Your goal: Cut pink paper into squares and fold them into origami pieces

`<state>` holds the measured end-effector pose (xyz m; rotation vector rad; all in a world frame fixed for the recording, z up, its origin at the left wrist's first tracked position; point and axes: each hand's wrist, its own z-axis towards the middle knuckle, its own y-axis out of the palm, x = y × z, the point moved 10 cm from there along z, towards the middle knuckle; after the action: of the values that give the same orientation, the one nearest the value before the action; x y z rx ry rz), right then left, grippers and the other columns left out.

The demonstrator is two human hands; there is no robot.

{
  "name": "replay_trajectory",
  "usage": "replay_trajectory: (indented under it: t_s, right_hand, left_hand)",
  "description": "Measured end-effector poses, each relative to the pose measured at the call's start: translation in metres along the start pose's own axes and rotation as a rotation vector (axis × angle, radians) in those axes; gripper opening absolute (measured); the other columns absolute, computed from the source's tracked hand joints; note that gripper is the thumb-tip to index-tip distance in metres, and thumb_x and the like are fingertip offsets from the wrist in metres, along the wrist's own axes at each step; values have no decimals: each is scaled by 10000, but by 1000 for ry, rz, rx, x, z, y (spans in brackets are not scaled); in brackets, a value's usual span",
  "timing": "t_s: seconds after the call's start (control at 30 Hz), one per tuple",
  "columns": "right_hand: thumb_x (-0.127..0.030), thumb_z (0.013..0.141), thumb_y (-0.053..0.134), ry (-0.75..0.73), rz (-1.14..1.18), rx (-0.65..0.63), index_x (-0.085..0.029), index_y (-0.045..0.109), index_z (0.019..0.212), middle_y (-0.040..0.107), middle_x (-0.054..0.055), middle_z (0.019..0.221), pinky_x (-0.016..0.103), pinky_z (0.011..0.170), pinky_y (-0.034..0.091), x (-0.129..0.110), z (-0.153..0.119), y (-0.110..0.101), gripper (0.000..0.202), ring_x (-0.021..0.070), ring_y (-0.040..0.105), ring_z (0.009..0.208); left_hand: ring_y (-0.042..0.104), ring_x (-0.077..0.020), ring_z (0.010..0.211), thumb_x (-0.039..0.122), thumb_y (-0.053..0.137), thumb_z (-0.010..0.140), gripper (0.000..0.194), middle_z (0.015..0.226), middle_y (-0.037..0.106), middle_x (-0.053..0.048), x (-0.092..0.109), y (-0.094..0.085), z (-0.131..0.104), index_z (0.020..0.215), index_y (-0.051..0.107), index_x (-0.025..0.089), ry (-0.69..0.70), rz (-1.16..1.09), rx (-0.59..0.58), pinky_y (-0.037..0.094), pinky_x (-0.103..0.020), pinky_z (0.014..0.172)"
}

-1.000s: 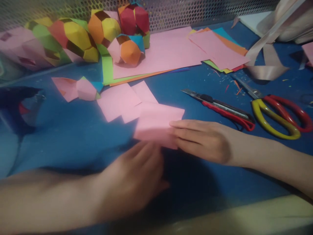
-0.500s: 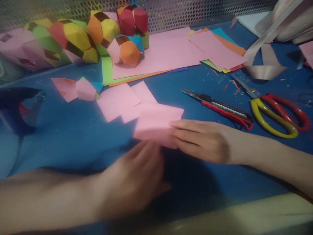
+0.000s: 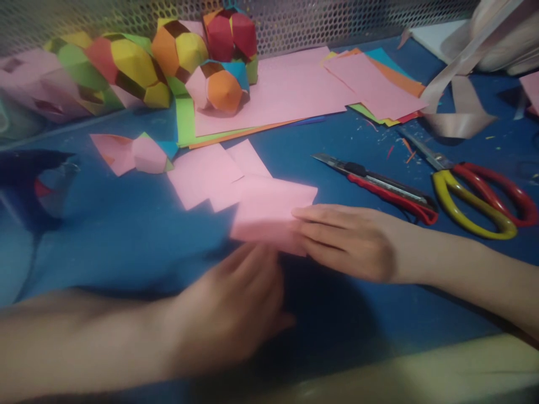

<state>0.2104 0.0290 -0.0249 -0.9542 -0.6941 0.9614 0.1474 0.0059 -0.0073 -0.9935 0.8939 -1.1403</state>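
Note:
A folded pink paper [image 3: 269, 210] lies on the blue table, its near edge toward me. My right hand [image 3: 337, 238] has its fingers over the paper's right side, close together and holding it. Slightly blurred, my left hand [image 3: 240, 297] is at the near edge of the same paper with its fingers curled; its fingertips are partly hidden. Two more pink paper pieces, a left one [image 3: 202, 174] and a right one [image 3: 250, 160], lie just beyond, overlapping each other and the folded paper.
Right of the papers lie a red cutter knife [image 3: 387, 191] and red-yellow scissors [image 3: 475, 196]. A glue gun [image 3: 29, 185] stands at left. Behind are colourful paper shapes [image 3: 223, 92], stacked sheets [image 3: 295, 84] and a ribbon [image 3: 458, 123].

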Motion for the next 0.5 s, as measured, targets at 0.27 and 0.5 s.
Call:
replay_trajectory:
  t_s: [0.27,0.5]
  right_hand:
    - [-74,920,435,-18,-3,-116,-116,643,810,644,106,887,358,731,502,-5,4,3,239,188,553,840]
    - [-82,953,320,36,-11,-152,-111,669,838,645,85,848,303,721,473,-2,10,-2,368,170,537,761]
  left_hand:
    - [671,-295,904,338,506,912,337,856,712,-160,2,2,-3,871,670,46,-22,41,0,551,-443,819]
    - [663,-303,924,396,486,918,374,912,702,-168,2,7,-3,901,659,65,-40,44,-18,539,-448,820]
